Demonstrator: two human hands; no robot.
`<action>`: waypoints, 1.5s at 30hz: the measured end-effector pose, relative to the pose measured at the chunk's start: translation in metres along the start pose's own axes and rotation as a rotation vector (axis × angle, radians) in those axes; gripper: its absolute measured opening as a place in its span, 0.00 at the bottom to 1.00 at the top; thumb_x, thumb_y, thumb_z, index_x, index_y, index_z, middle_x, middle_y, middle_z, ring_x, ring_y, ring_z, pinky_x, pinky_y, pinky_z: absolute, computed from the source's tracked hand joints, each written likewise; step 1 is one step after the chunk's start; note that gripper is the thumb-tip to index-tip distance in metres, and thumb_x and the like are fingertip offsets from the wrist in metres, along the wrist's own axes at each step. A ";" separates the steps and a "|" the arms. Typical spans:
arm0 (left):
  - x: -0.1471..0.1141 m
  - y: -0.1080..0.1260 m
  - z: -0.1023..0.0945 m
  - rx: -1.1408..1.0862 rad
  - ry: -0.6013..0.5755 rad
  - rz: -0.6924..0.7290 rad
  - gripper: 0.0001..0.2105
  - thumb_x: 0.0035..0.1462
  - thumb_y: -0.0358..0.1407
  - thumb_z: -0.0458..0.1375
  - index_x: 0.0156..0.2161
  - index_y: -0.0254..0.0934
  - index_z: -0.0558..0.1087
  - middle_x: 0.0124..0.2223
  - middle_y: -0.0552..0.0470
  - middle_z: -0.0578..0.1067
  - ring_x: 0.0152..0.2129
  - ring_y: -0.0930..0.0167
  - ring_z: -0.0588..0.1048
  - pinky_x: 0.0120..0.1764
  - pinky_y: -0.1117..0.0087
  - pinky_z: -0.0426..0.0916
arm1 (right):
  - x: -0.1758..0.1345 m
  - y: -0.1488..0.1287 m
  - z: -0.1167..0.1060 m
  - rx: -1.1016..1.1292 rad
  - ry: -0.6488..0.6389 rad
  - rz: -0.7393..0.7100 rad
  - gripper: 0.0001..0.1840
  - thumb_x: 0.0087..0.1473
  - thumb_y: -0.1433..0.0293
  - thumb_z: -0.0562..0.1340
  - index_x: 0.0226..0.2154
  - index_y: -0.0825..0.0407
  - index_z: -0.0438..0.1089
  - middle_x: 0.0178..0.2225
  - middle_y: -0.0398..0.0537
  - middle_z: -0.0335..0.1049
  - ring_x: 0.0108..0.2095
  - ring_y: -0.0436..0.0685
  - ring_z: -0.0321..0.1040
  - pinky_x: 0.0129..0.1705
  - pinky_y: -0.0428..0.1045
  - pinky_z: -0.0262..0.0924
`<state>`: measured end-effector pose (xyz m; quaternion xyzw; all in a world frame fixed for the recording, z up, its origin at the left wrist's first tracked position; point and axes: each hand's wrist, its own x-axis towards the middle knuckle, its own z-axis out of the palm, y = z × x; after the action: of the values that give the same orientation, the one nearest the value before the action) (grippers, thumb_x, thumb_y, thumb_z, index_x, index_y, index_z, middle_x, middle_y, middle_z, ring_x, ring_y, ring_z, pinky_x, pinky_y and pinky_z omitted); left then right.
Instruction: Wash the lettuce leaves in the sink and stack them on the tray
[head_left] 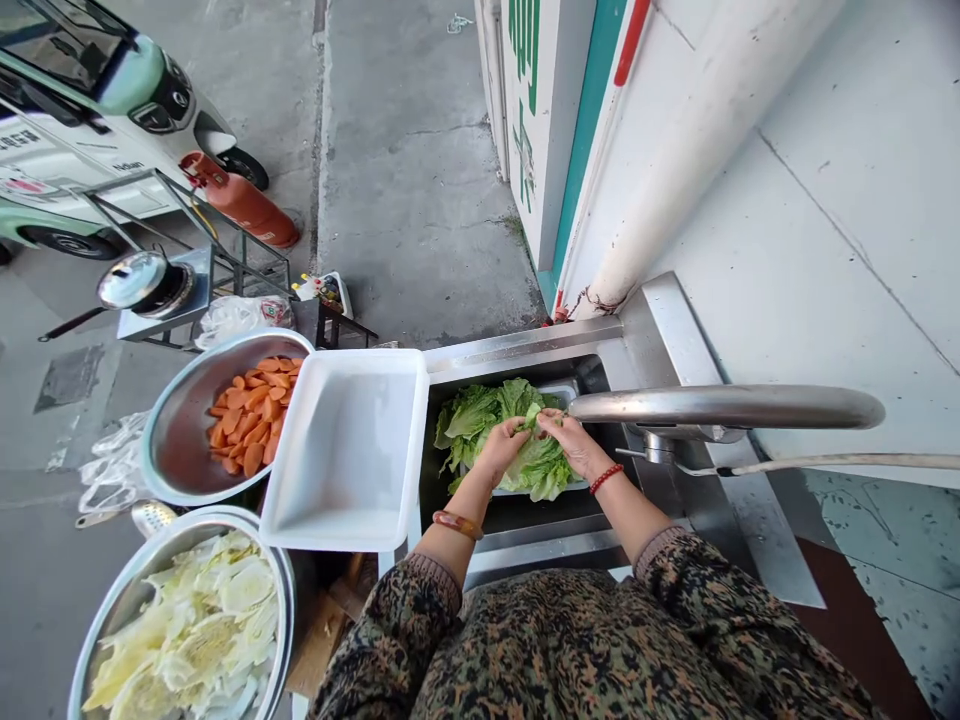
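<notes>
Green lettuce (517,440) lies heaped in a tray inside the steel sink (525,345), under the long tap (720,407). We have both hands on it: our left hand (504,447) and right hand (571,442) meet at the top of the heap, each grip pinched narrow on the same leaf, fingertips close together.

We judge the leaves light, soft and floppy, likely wet and a little slick, and quick to tear or bruise if squeezed. The pale ribs near the base look the stiffest part, so that is where we would take hold, with fingers spread under a bunch and not nipping a thin edge.

Left of the sink on the bench sits a white tub (349,450), bare inside, then a steel bowl of carrot slices (251,415) and another of cut cabbage (199,630), well apart from our hands.
</notes>
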<state>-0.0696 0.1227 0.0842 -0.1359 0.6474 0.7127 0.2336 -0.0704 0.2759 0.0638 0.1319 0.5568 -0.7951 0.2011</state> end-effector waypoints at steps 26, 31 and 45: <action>-0.011 0.000 -0.013 -0.009 -0.101 -0.232 0.19 0.45 0.41 0.70 0.39 0.34 0.71 0.29 0.49 0.77 0.21 0.71 0.75 0.22 0.74 0.64 | 0.009 0.015 0.007 0.203 0.294 -0.054 0.19 0.38 0.57 0.71 0.31 0.49 0.67 0.26 0.39 0.68 0.26 0.51 0.64 0.33 0.49 0.62; -0.016 -0.014 -0.030 0.154 0.034 -0.188 0.14 0.52 0.41 0.65 0.38 0.35 0.69 0.24 0.54 0.75 0.10 0.79 0.63 0.15 0.78 0.51 | -0.008 0.029 0.003 -0.003 0.160 -0.024 0.19 0.43 0.54 0.68 0.33 0.48 0.70 0.34 0.44 0.71 0.36 0.56 0.69 0.37 0.51 0.66; -0.004 0.007 0.003 -0.087 -0.009 -0.082 0.21 0.42 0.32 0.71 0.42 0.34 0.70 0.30 0.51 0.77 0.24 0.71 0.76 0.31 0.70 0.71 | -0.006 -0.009 -0.008 0.251 0.218 -0.176 0.22 0.39 0.60 0.71 0.38 0.47 0.69 0.43 0.45 0.71 0.43 0.56 0.69 0.44 0.52 0.67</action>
<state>-0.0699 0.1249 0.0926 -0.1691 0.6085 0.7308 0.2591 -0.0692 0.2870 0.0708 0.1923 0.4812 -0.8537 0.0513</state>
